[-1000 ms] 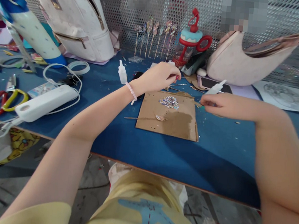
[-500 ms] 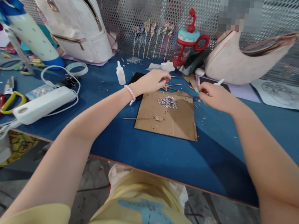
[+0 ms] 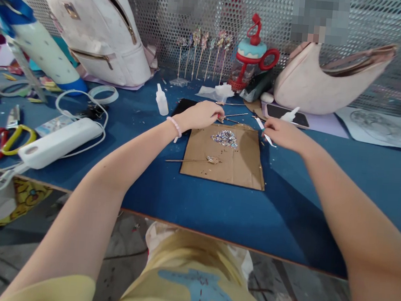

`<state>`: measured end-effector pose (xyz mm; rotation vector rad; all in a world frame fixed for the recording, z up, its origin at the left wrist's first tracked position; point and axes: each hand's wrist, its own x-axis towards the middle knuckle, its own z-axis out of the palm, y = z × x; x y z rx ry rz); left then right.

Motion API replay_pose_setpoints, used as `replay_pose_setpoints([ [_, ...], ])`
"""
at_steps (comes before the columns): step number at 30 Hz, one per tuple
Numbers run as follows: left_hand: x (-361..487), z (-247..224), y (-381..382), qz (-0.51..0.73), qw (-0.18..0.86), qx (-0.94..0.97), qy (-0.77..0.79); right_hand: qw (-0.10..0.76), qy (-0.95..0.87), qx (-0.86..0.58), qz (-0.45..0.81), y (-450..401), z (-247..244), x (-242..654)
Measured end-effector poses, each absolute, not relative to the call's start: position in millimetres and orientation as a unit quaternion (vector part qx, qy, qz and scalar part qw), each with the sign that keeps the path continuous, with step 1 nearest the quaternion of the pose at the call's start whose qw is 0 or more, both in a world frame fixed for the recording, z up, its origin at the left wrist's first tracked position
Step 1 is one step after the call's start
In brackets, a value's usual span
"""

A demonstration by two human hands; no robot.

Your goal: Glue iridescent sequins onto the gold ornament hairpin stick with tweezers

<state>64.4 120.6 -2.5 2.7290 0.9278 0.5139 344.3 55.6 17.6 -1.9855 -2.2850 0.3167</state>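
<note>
My left hand (image 3: 205, 114) reaches beyond the cardboard sheet (image 3: 246, 166), fingers curled together at the decorated end of a thin metal stick (image 3: 237, 115). Whether they grip it is hidden. My right hand (image 3: 282, 132), right of the sheet, is closed on a slim white tool (image 3: 269, 140) with a thin pointed tip, angled down to the right. A pile of small shiny rhinestones (image 3: 225, 137) lies on the cardboard. Nearer me, a stick with an openwork ornament (image 3: 213, 159) rests there, its shaft sticking out past the left edge.
Small glue bottles stand left (image 3: 162, 100) and lie right (image 3: 290, 115), the latter by a phone (image 3: 287, 115). Behind are a backpack (image 3: 98, 34), upright decorated sticks (image 3: 202, 52), a red-lidded cup (image 3: 251, 56) and a handbag (image 3: 328, 87). Scissors (image 3: 12, 129) and a white power strip (image 3: 60, 143) lie left.
My left hand has come down and slightly left, onto the stick's decorated end. My right hand has shifted slightly; the white tool's pointed tip now shows below its fingers.
</note>
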Motion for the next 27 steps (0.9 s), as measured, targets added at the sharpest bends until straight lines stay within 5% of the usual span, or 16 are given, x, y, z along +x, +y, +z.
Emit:
replay_pose_setpoints([
  [11,67,-5,117,0.117,0.038,0.946,0.301,0.042,-0.749,-0.651,0.116,60,9,346],
  [27,65,-9,121,0.099,0.016,0.945,0.312,0.188,-0.721,-0.661,0.096,68,-14,342],
])
